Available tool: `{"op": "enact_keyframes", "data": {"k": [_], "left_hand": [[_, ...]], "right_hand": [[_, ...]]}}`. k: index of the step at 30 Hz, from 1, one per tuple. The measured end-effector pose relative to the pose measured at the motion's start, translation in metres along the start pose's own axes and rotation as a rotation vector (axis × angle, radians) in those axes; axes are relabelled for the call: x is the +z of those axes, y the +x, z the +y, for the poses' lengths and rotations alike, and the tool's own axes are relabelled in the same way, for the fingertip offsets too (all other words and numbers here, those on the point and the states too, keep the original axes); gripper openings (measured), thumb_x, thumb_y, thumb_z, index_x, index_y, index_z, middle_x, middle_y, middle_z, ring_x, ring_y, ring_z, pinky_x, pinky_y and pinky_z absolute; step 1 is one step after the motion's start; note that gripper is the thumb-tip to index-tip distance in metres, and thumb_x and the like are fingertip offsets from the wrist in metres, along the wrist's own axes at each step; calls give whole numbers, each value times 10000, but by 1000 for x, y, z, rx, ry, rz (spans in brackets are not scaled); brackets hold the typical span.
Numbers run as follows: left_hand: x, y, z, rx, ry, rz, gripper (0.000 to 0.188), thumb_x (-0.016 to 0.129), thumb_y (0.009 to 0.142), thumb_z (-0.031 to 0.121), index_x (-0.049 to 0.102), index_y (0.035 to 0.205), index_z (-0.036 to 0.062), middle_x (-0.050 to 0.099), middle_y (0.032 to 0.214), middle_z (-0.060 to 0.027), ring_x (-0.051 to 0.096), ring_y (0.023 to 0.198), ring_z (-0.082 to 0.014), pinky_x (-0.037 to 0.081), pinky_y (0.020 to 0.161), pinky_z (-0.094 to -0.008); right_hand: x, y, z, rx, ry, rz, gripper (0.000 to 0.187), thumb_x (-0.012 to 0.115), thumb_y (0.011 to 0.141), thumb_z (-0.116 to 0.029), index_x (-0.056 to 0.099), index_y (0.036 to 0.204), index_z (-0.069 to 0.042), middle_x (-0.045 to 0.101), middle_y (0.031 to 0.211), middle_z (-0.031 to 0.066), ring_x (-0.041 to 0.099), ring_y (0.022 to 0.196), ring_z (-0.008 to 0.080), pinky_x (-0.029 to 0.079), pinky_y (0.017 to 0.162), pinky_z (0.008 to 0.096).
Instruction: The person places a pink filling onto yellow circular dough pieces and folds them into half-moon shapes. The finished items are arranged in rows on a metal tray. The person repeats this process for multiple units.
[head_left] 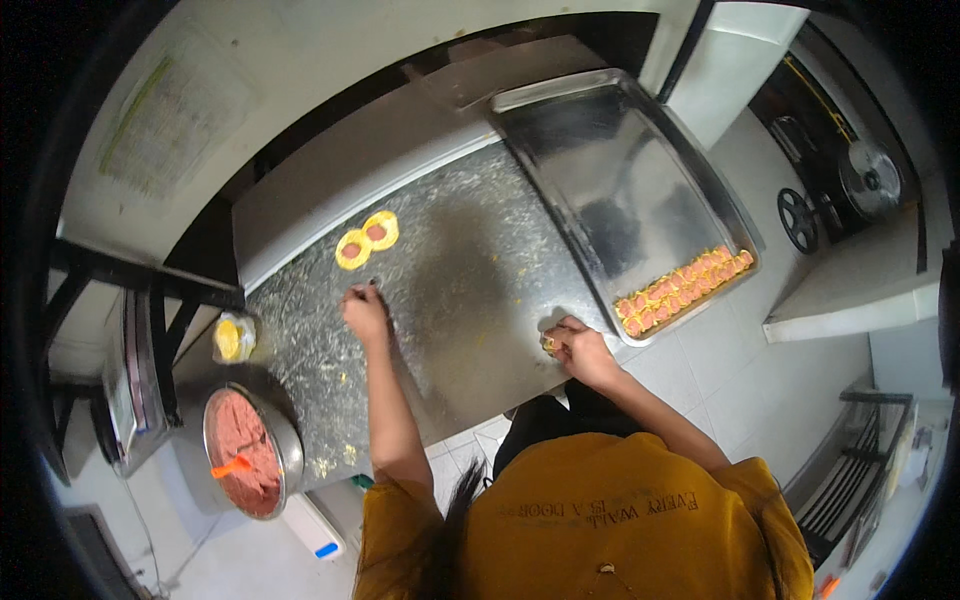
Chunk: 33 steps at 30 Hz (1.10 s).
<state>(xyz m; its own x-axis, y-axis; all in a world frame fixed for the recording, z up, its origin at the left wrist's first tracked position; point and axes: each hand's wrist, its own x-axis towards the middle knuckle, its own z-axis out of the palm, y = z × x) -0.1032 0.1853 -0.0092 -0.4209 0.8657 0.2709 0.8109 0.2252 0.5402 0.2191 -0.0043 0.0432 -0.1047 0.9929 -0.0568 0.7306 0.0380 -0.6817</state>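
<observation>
1. Speckled grey worktop [470,330] front and centre, pale floor tiles [690,365] showing past its near right corner, and one big metal tray [620,170] over on the right.
2. Right hand [583,352] has the action: thumb and fingers closed round one small yellow-and-pink dumpling [550,343], near the worktop's front edge, just short of the tray.
3. Left hand [366,312] is over the worktop, fingers bunched, just below the wrappers; whether it grips anything, I cannot tell.
4. Shaping a filled dumpling looks like the step in hand; next would call for a light pinch, then a gentle set-down beside the packed rows.
5. Counting up: two round yellow wrappers [387,218] edge to edge, two dabs of pink meat [376,232], one each; one metal bowl [292,440] of meat mix [240,430]; one orange-handled scoop [231,467]; tray dumplings [680,290], too tightly packed to count.
</observation>
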Motion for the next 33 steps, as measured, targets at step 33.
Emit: {"op": "enact_keyframes", "data": {"k": [33], "left_hand": [[46, 49, -9, -213, 227, -89, 446, 604, 723, 380, 637, 826, -53, 648, 785, -202, 626, 782, -365, 489, 739, -444]], "right_hand": [[-297, 12, 279, 167, -333, -344, 351, 602, 646, -81, 658, 993, -65, 631, 969, 150, 592, 893, 309, 479, 770, 349]]}}
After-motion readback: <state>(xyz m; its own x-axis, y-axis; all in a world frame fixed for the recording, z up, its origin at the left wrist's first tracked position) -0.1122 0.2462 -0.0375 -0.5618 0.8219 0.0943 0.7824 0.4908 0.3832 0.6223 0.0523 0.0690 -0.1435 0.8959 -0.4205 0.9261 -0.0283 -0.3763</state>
